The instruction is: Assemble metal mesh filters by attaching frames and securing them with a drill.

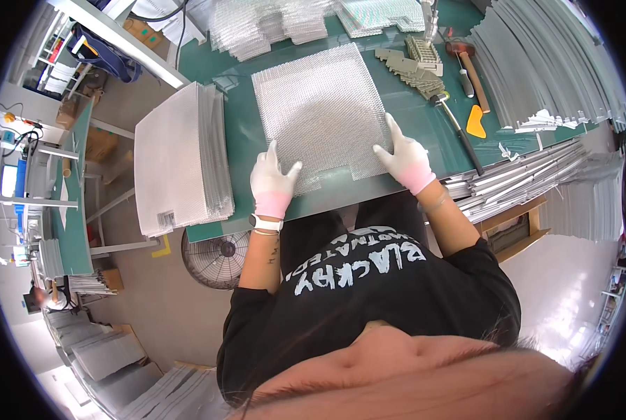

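Observation:
A sheet of silvery metal mesh [320, 98] lies flat on the green tabletop [239, 150] before me, with a notch in its near edge. My left hand [274, 180], in a white glove with a pink cuff, is at the sheet's near left corner. Its thumb and forefinger are spread apart. At the right edge is my right hand [405, 159], gloved the same way, its forefinger stretched along the side and its thumb over the mesh. Both hands touch the sheet's sides, and neither is visibly closed round it. The undersides of the fingers are hidden.
A stack of mesh sheets [176, 157] stands at the left; more mesh stacks [264, 24] lie at the back. To the right are a brown-handled hammer [474, 77], a black-handled hammer [460, 133], a yellow scraper [475, 122], fanned grey plates [414, 73] and tall panel stacks [544, 63]. A fan [218, 259] stands below.

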Tool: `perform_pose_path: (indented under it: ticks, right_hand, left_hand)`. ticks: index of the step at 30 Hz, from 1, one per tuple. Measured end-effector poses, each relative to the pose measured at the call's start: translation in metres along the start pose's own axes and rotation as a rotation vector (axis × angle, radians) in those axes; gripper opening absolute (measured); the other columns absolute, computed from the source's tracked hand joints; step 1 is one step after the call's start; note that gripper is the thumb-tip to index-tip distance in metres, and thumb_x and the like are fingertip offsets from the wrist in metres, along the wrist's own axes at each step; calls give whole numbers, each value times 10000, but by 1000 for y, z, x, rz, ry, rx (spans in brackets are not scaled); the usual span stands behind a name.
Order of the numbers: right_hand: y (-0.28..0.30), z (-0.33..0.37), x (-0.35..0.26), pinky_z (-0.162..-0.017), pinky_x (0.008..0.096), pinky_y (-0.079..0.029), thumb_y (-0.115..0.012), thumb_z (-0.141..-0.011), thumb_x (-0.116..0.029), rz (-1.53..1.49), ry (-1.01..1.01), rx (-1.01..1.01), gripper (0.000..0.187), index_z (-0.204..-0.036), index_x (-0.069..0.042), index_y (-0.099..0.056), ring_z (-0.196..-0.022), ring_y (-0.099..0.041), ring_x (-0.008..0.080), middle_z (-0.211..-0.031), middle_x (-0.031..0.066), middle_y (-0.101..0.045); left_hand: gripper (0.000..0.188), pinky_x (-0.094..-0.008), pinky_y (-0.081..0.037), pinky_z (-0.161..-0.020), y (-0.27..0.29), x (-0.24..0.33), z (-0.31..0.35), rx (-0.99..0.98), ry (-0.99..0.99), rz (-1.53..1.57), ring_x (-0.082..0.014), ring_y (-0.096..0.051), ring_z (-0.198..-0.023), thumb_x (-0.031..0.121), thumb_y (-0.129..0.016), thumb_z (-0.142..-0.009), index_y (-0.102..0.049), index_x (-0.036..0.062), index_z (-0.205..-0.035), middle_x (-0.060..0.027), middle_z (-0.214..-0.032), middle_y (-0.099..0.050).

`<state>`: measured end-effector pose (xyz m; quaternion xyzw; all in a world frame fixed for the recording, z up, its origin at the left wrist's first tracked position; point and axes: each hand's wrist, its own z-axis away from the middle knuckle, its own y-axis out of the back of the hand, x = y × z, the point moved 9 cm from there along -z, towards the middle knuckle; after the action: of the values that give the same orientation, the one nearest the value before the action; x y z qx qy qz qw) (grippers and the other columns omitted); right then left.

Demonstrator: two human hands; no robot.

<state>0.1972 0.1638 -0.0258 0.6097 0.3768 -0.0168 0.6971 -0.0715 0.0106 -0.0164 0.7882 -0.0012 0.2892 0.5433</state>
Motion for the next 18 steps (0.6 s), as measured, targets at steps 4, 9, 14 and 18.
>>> perform_pose_path:
  ticks: [4,9,14,18]
  right_hand:
    - [-31,-6,6,-785,483,-560,-630,-963,-438,154,-48,-108,830,-1601,-36,-282,-857,-711,399,-924,219,-724]
    - [-43,-12,2,-809,469,-564,-591,-983,-469,190,-36,-127,817,-1593,-17,-292,-890,-717,379,-978,198,-731]
    - [-49,-13,6,-840,469,-559,-564,-996,-481,213,-47,-190,796,-1592,-22,-303,-947,-713,371,-1026,199,-732]
    - [-47,-13,5,-854,469,-558,-556,-1002,-484,217,-59,-196,782,-1592,-31,-312,-957,-711,372,-1041,200,-732]
  left_hand:
    - [746,-428,-525,-824,-21,-18,-6,-53,17,-58,-326,-620,-895,319,-832,-822,-533,19,-1437,-156,-997,-616]
    - [736,-434,-538,-817,-24,-33,-8,-66,9,-45,-323,-642,-894,326,-807,-841,-521,29,-1450,-158,-1009,-627]
    - [734,-434,-519,-850,-28,-38,-8,-114,73,-1,-337,-623,-921,329,-800,-849,-519,43,-1464,-162,-1021,-622]
    - [739,-430,-521,-864,-29,-36,-8,-126,92,8,-343,-626,-943,338,-801,-847,-518,53,-1468,-165,-1043,-623]
